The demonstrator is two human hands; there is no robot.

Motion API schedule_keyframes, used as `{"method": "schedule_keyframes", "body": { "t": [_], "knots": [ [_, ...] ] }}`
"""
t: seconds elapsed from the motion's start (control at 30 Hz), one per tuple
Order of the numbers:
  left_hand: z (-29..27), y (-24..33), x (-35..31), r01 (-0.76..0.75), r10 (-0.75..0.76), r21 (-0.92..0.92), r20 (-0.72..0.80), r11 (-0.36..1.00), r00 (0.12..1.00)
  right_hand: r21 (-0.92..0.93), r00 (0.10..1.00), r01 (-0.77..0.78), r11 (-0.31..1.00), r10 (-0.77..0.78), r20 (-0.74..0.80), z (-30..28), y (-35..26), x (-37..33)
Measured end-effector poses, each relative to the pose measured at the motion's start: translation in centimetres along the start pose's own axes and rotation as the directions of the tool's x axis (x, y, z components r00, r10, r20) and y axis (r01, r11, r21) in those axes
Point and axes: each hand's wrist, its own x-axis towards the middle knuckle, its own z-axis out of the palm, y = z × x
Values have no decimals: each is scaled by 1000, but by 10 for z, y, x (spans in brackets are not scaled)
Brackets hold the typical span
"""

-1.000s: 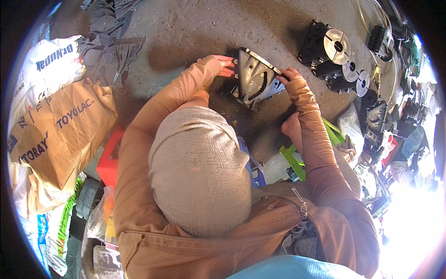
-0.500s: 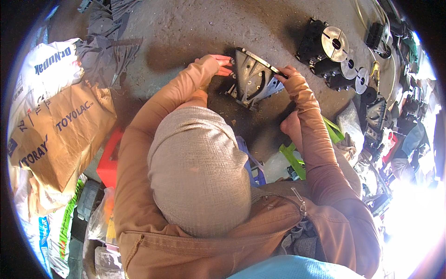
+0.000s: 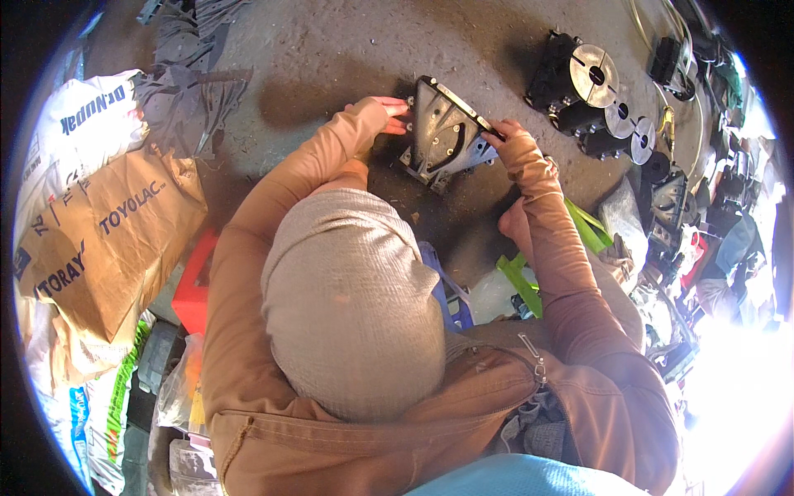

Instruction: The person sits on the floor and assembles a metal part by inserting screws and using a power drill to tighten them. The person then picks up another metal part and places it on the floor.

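A silver-grey cast metal bracket [image 3: 447, 132], ribbed and roughly triangular, stands tilted over the floor in front of me. My right hand [image 3: 514, 139] is closed on its right corner, the fingers curled over the dark edge. On the other side, my left hand [image 3: 387, 114] has its fingers stretched out and apart, their tips at the bracket's left edge. Whether the left fingertips press on it I cannot tell, and the left thumb is hidden. My bent knee [image 3: 351, 306] in grey cloth is just below, and a bare foot [image 3: 514, 225] is by my right forearm.
Several black parts with silver slotted discs [image 3: 594, 76] stand on the floor at far right. Brown and white sacks [image 3: 116, 240] line the left side. A red bin [image 3: 197, 281] is beside my left arm, green straps [image 3: 521, 281] by my right. Clutter fills the right edge.
The bracket has turned and shifted slightly up and left, showing more of its ribbed face. My right hand has moved a little left with it; my left hand has barely moved.
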Motion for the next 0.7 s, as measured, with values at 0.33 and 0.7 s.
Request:
{"method": "schedule_keyframes", "body": {
  "t": [0.33,0.7],
  "knots": [
    [-5,0,1,-25,27,-25,80,999,996,-16,998,56,998,-56,-24,-6,0,-4],
    [3,4,-2,-19,18,59,20,998,1000,-31,1000,-3,1000,4,25,-13,-3,-2]
  ]
}}
